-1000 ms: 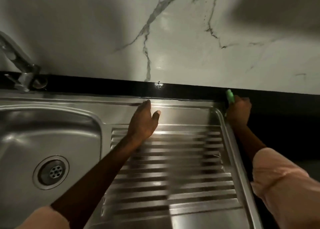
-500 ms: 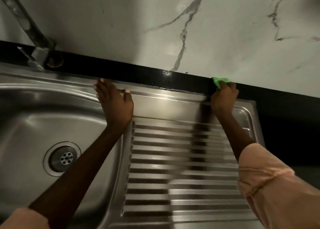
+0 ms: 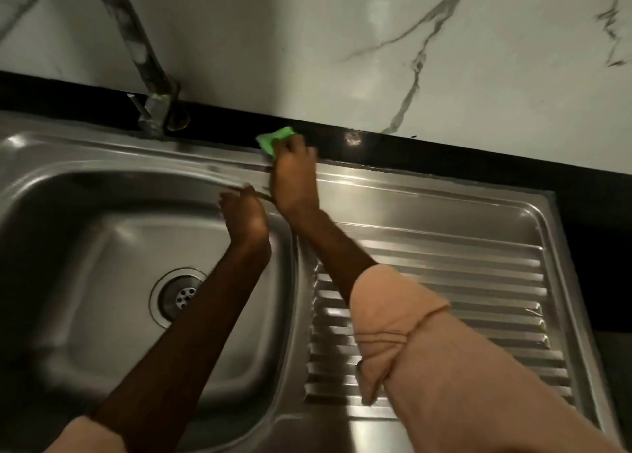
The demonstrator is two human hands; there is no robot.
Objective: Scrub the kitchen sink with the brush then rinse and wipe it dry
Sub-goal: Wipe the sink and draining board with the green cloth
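Both hands have slid leftward toward the tap (image 3: 150,86). Right hand (image 3: 294,175) pinches the green scrubber (image 3: 273,139), pressing it onto the sink (image 3: 427,196) rim right of the tap; left hand (image 3: 244,218), fingers loosely curled and holding nothing, braces on the basin edge nearby, likely for steadiness.

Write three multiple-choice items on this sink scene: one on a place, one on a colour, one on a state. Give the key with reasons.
1. Where is the right hand?
A. on the sink's back rim
B. over the drain
C. on the tap

2. What colour is the scrubber?
A. yellow
B. green
C. blue

3. What is the left hand doing?
A. gripping the tap
B. holding a cloth
C. holding nothing, at the basin's rim

Key: 1 A, it lies at the rim of the sink, right of the tap and far from the drain. 2 B, a green edge shows past the fingers. 3 C, nothing shows in it.
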